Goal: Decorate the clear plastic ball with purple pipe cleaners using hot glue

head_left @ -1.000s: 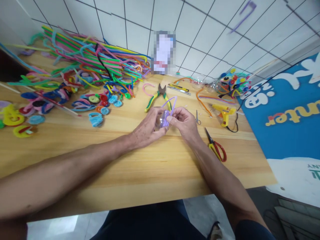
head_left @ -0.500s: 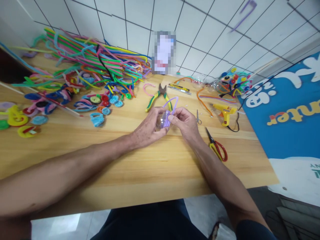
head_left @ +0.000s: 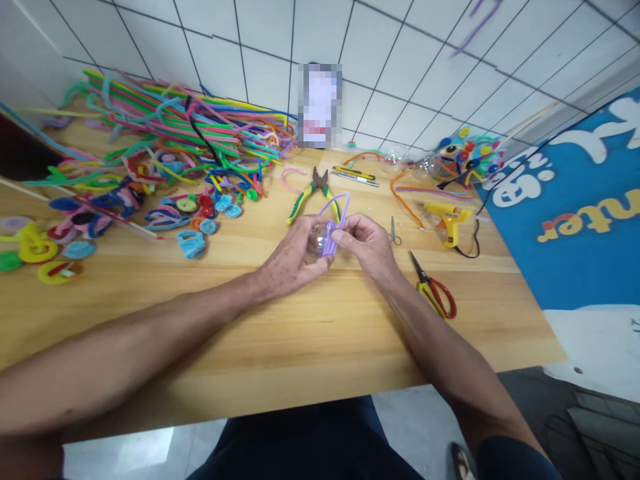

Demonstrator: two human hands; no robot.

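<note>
My left hand (head_left: 293, 257) is closed around a small clear plastic ball (head_left: 318, 240), thumb below and fingers above it. A purple pipe cleaner (head_left: 330, 241) lies in rows along the ball's right side, and a bent length of it loops up above my hands. My right hand (head_left: 367, 245) pinches this pipe cleaner between thumb and fingers against the ball. Just behind my hands lie pliers (head_left: 315, 193) with green and yellow handles, jaws pointing away. To the right of my right hand are small scissors (head_left: 395, 232) and larger red-and-yellow-handled scissors (head_left: 434, 288).
A big heap of coloured pipe cleaners (head_left: 170, 123) fills the back left, with coiled pieces (head_left: 193, 243) in front. A yellow glue gun (head_left: 447, 223) and its cord lie at right. Cutters (head_left: 355, 175) and a phone (head_left: 320, 107) are at the back; a blue printed board (head_left: 590, 220) borders the right.
The view has shifted slightly. Both hands keep nearly the same hold on the ball and pipe cleaner, and a little more of the clear ball shows.
</note>
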